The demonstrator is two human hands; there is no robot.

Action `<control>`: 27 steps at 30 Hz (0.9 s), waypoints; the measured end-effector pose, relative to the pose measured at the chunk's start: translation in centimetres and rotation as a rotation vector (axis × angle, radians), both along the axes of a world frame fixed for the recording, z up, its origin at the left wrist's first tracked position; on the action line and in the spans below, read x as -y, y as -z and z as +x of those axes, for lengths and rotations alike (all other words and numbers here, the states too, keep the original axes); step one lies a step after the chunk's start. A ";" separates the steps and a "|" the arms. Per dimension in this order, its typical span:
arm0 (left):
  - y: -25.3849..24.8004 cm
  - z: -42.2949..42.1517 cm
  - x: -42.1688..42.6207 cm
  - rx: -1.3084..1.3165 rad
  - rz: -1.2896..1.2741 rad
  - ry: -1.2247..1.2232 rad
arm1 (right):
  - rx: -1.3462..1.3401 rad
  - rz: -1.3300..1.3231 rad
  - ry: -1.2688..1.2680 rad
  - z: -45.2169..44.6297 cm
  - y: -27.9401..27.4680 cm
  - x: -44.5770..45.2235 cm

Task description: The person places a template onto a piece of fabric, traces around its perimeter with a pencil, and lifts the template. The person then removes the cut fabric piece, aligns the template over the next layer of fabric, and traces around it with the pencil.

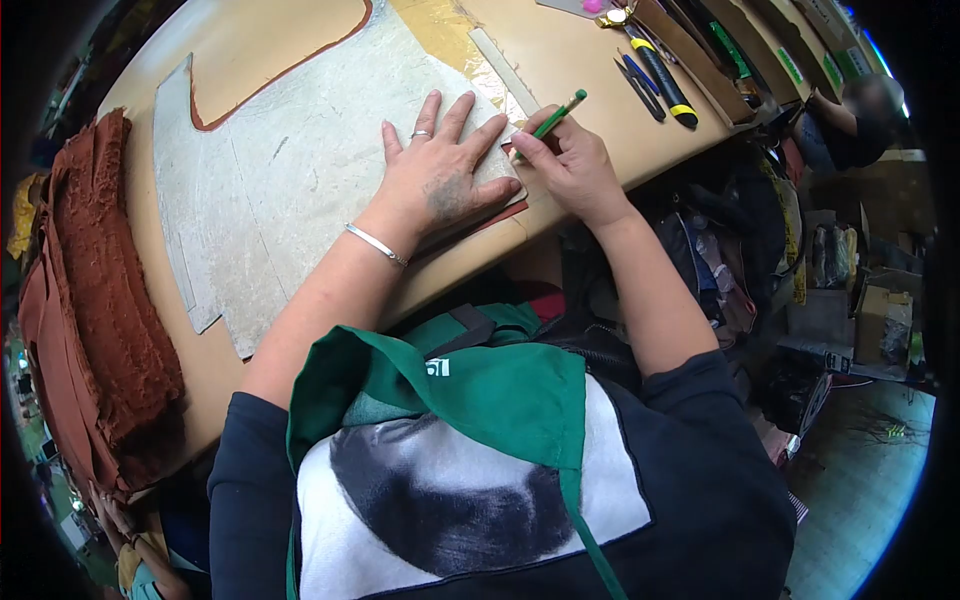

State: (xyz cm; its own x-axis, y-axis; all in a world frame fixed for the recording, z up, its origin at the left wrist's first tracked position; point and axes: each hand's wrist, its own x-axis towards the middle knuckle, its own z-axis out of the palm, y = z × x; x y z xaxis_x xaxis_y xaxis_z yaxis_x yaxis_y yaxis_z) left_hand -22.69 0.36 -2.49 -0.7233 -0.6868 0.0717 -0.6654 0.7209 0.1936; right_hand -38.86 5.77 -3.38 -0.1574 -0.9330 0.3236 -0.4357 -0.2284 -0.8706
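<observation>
A large grey-white template (270,190) lies on the tan table (480,250), with reddish-brown material (512,212) showing along its edges. My left hand (445,165) rests flat on the template's right part, fingers spread, palm down. Between the fingers of my right hand (580,165) is a green pen (552,120), its tip near the template's right edge. The exact contact of the tip is too small to tell.
Stacked reddish-brown pieces (120,290) lie at the table's left edge. Yellow-black handled tools (662,80) and a wooden tray (690,55) are at the upper right. People's arms show at the far right and lower left. Bags and boxes stand beyond the table's right edge.
</observation>
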 end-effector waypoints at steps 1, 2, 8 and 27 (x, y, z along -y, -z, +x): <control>0.0 -0.1 0.1 0.012 0.006 0.000 | 0.077 0.052 -0.012 -0.2 -0.3 -0.2; -0.1 -0.1 0.1 0.013 0.004 0.000 | 0.155 0.105 -0.023 -0.4 -0.5 -0.3; 0.0 0.0 0.1 -0.015 -0.002 0.001 | 0.256 -0.016 0.001 -0.2 0.4 1.0; 0.1 0.0 0.0 -0.005 -0.001 0.000 | -0.098 -0.081 0.001 -0.1 0.3 1.4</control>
